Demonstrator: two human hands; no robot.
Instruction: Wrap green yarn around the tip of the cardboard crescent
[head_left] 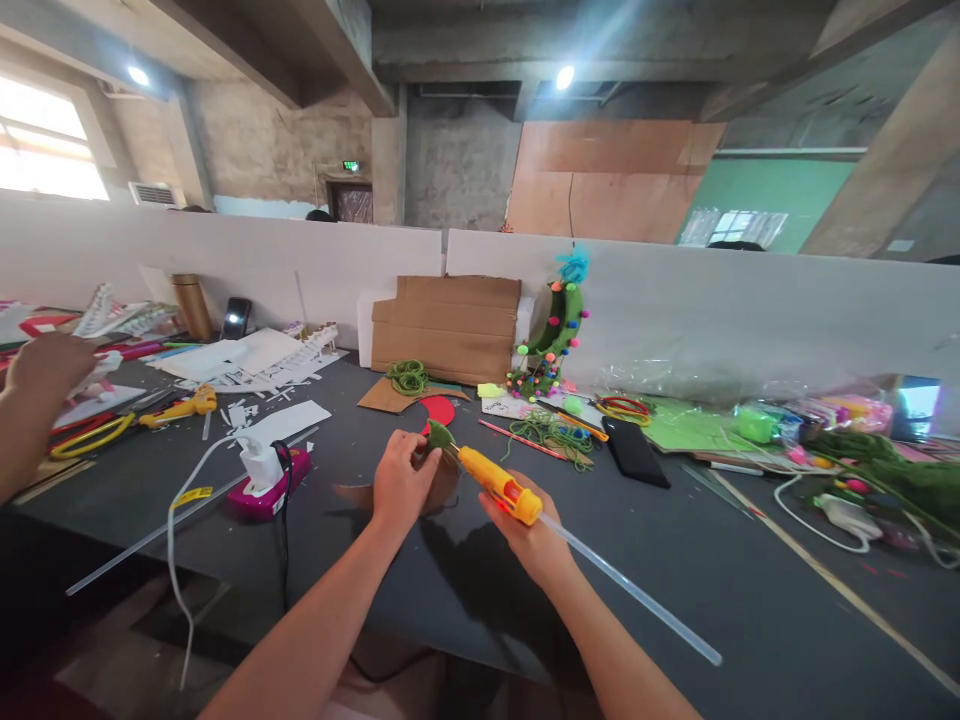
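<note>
My left hand (403, 482) pinches a small green felt-like piece (440, 434) above the dark table. A brown flap, possibly cardboard, shows under that hand, partly hidden. In my right hand (541, 540) is a yellow hot glue gun (491, 474), its nozzle pointing at the green piece, touching or very close to it. A long clear glue stick (637, 592) sticks out of the gun's back end. Just beyond my hands lie a red paper shape (437, 412) and a coil of green yarn (407, 377).
A pompom-covered green crescent (564, 330) stands by the white partition. A black phone (634, 452), scissors (624, 408) and tangled yarn (551, 436) lie ahead. At left are a purple power strip (268, 484) with cables, another glue gun (180, 405) and another person's hand (56, 365).
</note>
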